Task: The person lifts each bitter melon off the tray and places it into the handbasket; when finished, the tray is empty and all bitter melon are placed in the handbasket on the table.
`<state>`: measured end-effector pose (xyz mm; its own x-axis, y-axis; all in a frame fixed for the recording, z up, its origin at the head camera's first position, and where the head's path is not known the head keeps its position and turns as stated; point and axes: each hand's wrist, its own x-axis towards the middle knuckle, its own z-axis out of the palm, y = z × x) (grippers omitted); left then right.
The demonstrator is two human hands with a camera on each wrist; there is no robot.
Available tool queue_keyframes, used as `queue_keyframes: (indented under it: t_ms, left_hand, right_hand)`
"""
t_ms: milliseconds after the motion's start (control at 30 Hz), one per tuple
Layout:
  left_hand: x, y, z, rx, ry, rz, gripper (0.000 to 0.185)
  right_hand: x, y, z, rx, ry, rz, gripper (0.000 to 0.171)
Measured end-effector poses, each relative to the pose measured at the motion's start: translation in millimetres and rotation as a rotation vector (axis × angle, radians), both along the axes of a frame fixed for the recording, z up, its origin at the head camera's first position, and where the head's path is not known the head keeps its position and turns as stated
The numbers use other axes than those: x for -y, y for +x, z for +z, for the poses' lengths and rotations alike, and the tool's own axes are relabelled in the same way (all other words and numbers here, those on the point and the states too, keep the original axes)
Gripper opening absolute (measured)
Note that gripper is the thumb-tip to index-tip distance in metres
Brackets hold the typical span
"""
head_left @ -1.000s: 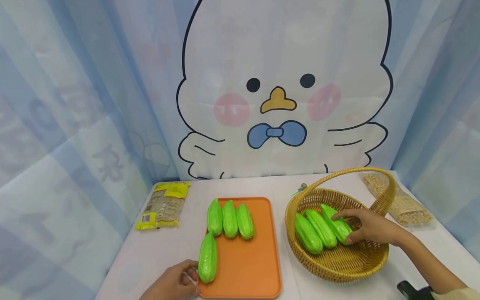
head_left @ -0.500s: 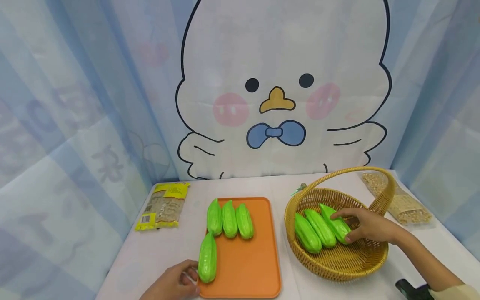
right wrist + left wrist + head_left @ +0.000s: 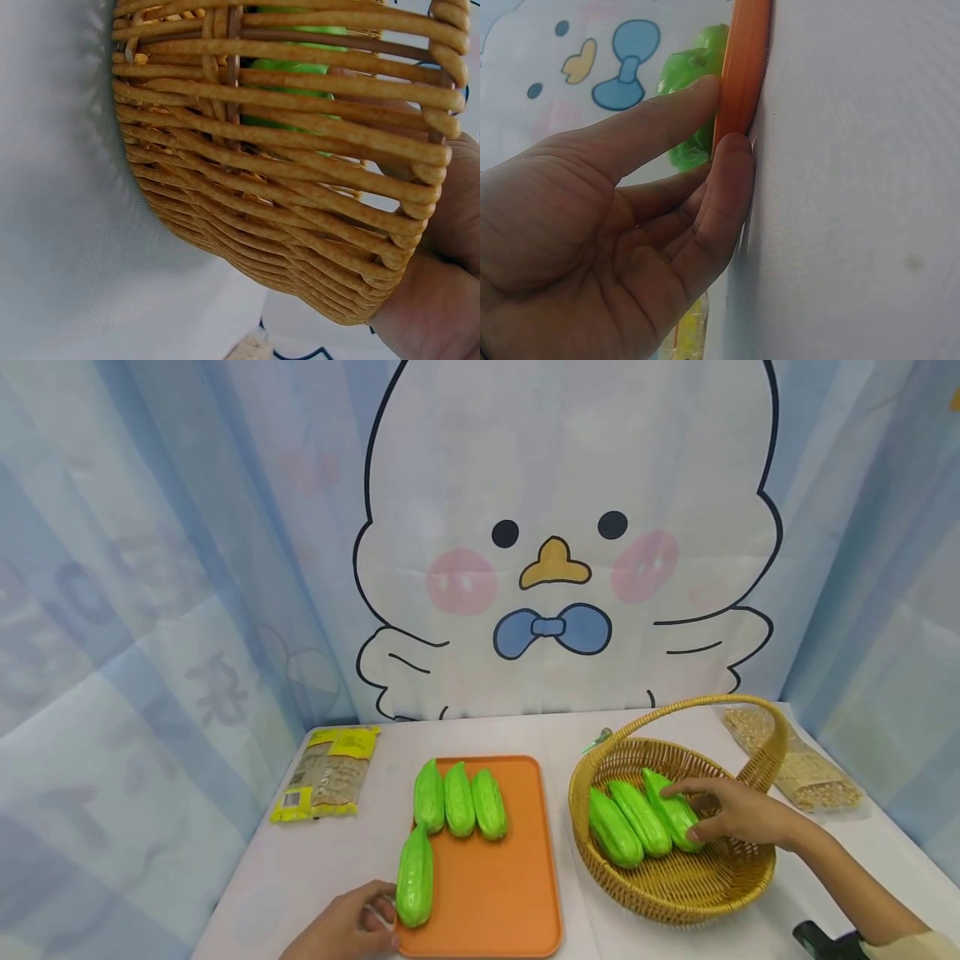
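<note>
My left hand (image 3: 347, 920) pinches the near left edge of an orange tray (image 3: 498, 893); in the left wrist view its thumb lies on the rim and its fingers are bent at the edge. Beside that hand, one plump green ridged gourd (image 3: 416, 877) lies at the tray's left side, and three more gourds (image 3: 460, 799) stand in a row behind it. Inside a wicker basket (image 3: 675, 906), three similar gourds lie side by side. My right hand (image 3: 742, 814) grips the rightmost green gourd (image 3: 671, 810) between thumb and fingers. The basket's wall (image 3: 300, 180) partly hides this grip in the right wrist view.
The basket's tall handle (image 3: 697, 702) arches behind the right hand. A yellow-labelled bag (image 3: 330, 772) lies at back left, a clear bag of pale grains (image 3: 821, 781) at back right. A small green item (image 3: 600, 739) lies behind the basket, a black object (image 3: 821, 939) at front right.
</note>
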<state>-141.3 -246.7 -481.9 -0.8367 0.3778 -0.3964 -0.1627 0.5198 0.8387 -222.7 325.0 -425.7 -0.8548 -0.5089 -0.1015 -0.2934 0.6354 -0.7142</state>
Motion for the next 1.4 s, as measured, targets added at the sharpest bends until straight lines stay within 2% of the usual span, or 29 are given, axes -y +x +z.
queue_keyframes:
  t_ms: [167,233,300,400,533,633,733,867,1000,1200,1400]
  left_hand:
    - [-2,-0.8,-1.0,0.040,-0.024,0.026,0.049]
    - [-3,-1.1,-1.3,0.056,-0.034,0.036,0.048]
    - [-3,-1.2,-0.6,0.065,-0.041,0.039,0.048]
    - [-3,-1.5,0.1,0.067,-0.046,0.041,0.047]
    - [-3,-2.0,-0.2,0.070,-0.052,0.045,0.048]
    - [-3,-2.7,-1.2,0.069,-0.047,0.040,0.047]
    - [-4,-3.3,-1.4,0.067,-0.043,0.034,0.047]
    - [-5,-3.9,-1.8,0.074,-0.066,0.036,0.048]
    - [-5,-4.7,-2.5,0.081,-0.078,0.040,0.050]
    - [-4,-4.4,-1.1,0.067,-0.055,0.026,0.051]
    - [-3,-4.8,-0.6,0.064,-0.050,0.019,0.051]
  right_hand:
    - [6,11.8,7.9,-0.161,0.029,-0.054,0.054]
    - [15,23.8,17.3,-0.244,0.031,-0.072,0.050]
    - [27,39.4,29.9,-0.275,0.001,-0.083,0.046]
    - [51,65.4,48.1,-0.301,-0.099,-0.052,0.042]
    - [93,92.1,60.4,-0.312,-0.287,0.069,0.044]
    - [128,102.4,61.1,-0.244,-0.372,0.124,0.046]
    - [161,102.6,53.2,-0.088,-0.454,0.137,0.048]
    - [203,91.0,30.6,0.127,-0.580,0.135,0.052]
    - [241,80.8,4.7,0.243,-0.641,0.103,0.056]
    - [282,74.6,-21.2,0.271,-0.619,0.035,0.062]
    - [309,72.1,-34.7,0.180,-0.513,-0.022,0.067]
